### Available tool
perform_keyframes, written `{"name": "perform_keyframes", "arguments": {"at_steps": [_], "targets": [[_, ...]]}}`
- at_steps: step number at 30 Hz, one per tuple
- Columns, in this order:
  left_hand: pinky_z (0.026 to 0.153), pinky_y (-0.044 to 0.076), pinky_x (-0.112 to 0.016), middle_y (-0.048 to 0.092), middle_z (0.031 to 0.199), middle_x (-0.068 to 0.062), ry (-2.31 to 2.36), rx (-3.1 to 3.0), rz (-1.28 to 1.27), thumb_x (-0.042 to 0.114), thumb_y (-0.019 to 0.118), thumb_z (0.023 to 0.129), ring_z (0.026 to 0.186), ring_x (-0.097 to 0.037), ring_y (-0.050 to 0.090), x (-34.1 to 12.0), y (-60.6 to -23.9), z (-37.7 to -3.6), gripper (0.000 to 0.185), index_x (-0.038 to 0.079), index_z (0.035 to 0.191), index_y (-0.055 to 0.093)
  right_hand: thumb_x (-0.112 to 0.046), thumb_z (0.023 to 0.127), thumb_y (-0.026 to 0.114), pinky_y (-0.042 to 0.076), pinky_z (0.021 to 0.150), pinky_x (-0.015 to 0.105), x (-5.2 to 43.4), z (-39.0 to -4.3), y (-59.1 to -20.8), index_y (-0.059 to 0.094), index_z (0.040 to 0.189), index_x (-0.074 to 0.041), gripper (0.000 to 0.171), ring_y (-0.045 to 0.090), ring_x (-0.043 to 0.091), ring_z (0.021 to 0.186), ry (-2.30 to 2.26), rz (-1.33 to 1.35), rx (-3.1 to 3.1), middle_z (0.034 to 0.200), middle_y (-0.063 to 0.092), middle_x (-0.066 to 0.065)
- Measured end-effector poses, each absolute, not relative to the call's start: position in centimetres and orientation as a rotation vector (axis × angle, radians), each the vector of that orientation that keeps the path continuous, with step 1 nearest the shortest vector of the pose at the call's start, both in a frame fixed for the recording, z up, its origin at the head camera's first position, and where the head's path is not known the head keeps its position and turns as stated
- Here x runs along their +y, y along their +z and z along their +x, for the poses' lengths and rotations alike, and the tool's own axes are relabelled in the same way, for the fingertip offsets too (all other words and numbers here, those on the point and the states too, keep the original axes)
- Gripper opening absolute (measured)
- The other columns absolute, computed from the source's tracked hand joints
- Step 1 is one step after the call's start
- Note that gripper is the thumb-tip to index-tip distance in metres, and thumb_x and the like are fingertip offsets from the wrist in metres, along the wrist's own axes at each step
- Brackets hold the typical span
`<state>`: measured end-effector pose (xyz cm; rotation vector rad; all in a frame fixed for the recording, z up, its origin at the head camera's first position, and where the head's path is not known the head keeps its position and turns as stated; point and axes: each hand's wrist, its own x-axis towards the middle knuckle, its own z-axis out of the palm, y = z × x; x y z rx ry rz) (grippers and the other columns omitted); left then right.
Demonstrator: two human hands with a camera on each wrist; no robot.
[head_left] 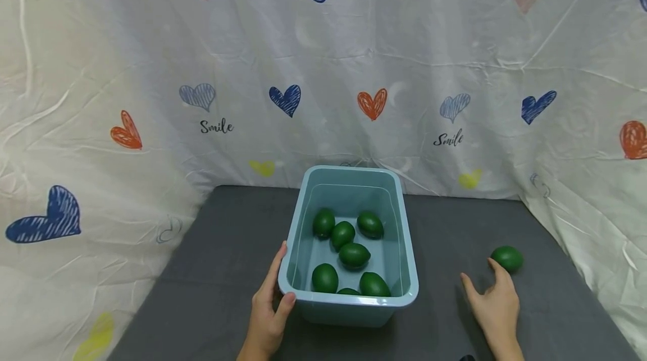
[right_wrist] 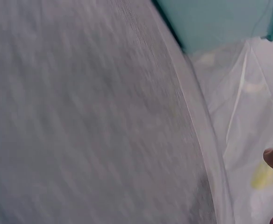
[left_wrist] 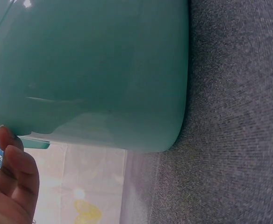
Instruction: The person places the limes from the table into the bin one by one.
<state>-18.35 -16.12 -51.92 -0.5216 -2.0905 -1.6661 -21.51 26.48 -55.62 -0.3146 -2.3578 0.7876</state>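
Observation:
A light blue plastic bin (head_left: 349, 317) stands on the dark table, with several dark green limes (head_left: 354, 255) lying on its floor. At its near left corner my left hand (head_left: 267, 307) holds the rim, thumb at the front and fingers along the left side. The left wrist view shows curled fingers (left_wrist: 22, 170) beside the bin's wall (left_wrist: 89, 70). Off to the right, my right hand (head_left: 496, 307) reaches over the table with thumb and fingers spread. A single lime (head_left: 507, 259) lies just beyond its fingertips, partly covered by them; whether they touch cannot be told.
A grey cloth (head_left: 212, 293) covers the table. Behind and on both sides hangs a white sheet (head_left: 328, 30) printed with hearts. A small black object (head_left: 467, 357) shows at the bottom edge, left of the right wrist.

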Motion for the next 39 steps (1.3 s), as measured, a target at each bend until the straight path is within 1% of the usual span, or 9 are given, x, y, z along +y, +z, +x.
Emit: {"name": "perform_keyframes", "arguments": {"at_steps": [2, 4, 7, 9, 14, 21, 27, 32, 39], "targets": [[0.111, 0.040, -0.016, 0.033, 0.172, -0.010, -1.669, -2.093, -0.514, -0.001, 0.057, 0.102, 0.151, -0.009, 0.041, -16.1, -51.9, -18.3, 0.076, 0.019, 0.170, 0.028, -0.014, 0.082, 0.091, 0.048, 0.058, 0.042, 27.0, -21.6, -55.6, 0.058, 0.139, 0.012, 0.071, 0.056, 0.024, 0.058, 0.784, -0.329, -2.341, 0.123, 0.063, 0.036], [0.111, 0.040, -0.016, 0.033, 0.172, -0.012, -1.671, -2.097, -0.506, -0.001, 0.057, 0.102, 0.151, -0.009, 0.041, -16.1, -52.0, -18.3, 0.076, 0.020, 0.170, 0.029, -0.013, 0.081, 0.091, 0.053, 0.070, 0.057, 27.5, -21.8, -55.5, 0.055, 0.142, 0.014, 0.075, 0.066, 0.043, 0.079, 0.799, -0.354, -2.325, 0.129, 0.061, 0.038], [0.111, 0.040, -0.016, 0.033, 0.172, -0.015, -1.670, -2.101, -0.498, -0.001, 0.056, 0.102, 0.151, -0.009, 0.041, -16.1, -52.0, -18.3, 0.076, 0.020, 0.169, 0.029, -0.012, 0.080, 0.091, 0.046, 0.092, 0.075, 28.4, -22.1, -55.5, 0.052, 0.144, 0.016, 0.080, 0.057, 0.060, 0.116, 0.824, -0.385, -2.291, 0.138, 0.055, 0.043], [0.111, 0.040, -0.016, 0.034, 0.172, -0.015, -1.664, -2.103, -0.499, -0.001, 0.056, 0.102, 0.151, -0.008, 0.041, -16.1, -52.0, -18.3, 0.076, 0.020, 0.170, 0.029, -0.011, 0.078, 0.092, 0.042, 0.098, 0.077, 29.0, -22.4, -55.6, 0.051, 0.145, 0.016, 0.083, 0.052, 0.062, 0.126, 0.835, -0.400, -2.266, 0.140, 0.053, 0.043], [0.110, 0.040, -0.015, 0.034, 0.172, -0.014, -1.665, -2.101, -0.491, -0.001, 0.056, 0.102, 0.150, -0.008, 0.042, -16.2, -52.1, -18.3, 0.076, 0.021, 0.169, 0.029, -0.011, 0.078, 0.091, 0.039, 0.101, 0.078, 30.3, -23.0, -56.0, 0.048, 0.148, 0.015, 0.086, 0.050, 0.062, 0.129, 0.852, -0.434, -2.241, 0.142, 0.051, 0.043], [0.110, 0.041, -0.016, 0.034, 0.173, -0.007, -1.683, -2.114, -0.470, -0.004, 0.056, 0.100, 0.151, -0.009, 0.042, -16.1, -52.2, -18.4, 0.079, 0.022, 0.169, 0.029, -0.018, 0.086, 0.085, 0.030, 0.111, 0.075, 31.5, -23.2, -56.4, 0.037, 0.157, 0.012, 0.091, 0.041, 0.061, 0.138, 0.988, -0.599, -2.292, 0.151, 0.044, 0.042], [0.109, 0.043, -0.017, 0.034, 0.173, -0.004, -1.689, -2.118, -0.452, -0.004, 0.056, 0.099, 0.150, -0.010, 0.043, -16.1, -52.1, -18.3, 0.079, 0.023, 0.169, 0.030, -0.027, 0.092, 0.082, 0.027, 0.115, 0.072, 32.1, -23.7, -56.5, 0.031, 0.160, 0.012, 0.093, 0.037, 0.060, 0.141, 1.079, -0.690, -2.329, 0.153, 0.041, 0.042], [0.109, 0.042, -0.016, 0.034, 0.172, -0.007, -1.661, -2.109, -0.483, -0.004, 0.056, 0.100, 0.150, -0.010, 0.044, -16.2, -52.2, -18.3, 0.078, 0.020, 0.169, 0.029, -0.028, 0.092, 0.081, 0.028, 0.114, 0.072, 32.4, -24.5, -56.5, 0.035, 0.158, 0.012, 0.089, 0.041, 0.060, 0.137, 1.088, -0.707, -2.336, 0.150, 0.043, 0.043], [0.109, 0.042, -0.017, 0.035, 0.172, 0.000, -1.698, -2.123, -0.441, -0.001, 0.057, 0.101, 0.150, -0.010, 0.042, -16.1, -51.9, -18.2, 0.078, 0.023, 0.169, 0.030, -0.027, 0.094, 0.078, 0.032, 0.111, 0.071, 32.5, -25.0, -56.9, 0.040, 0.156, 0.011, 0.082, 0.046, 0.059, 0.131, 1.071, -0.694, -2.312, 0.147, 0.047, 0.043]]}}
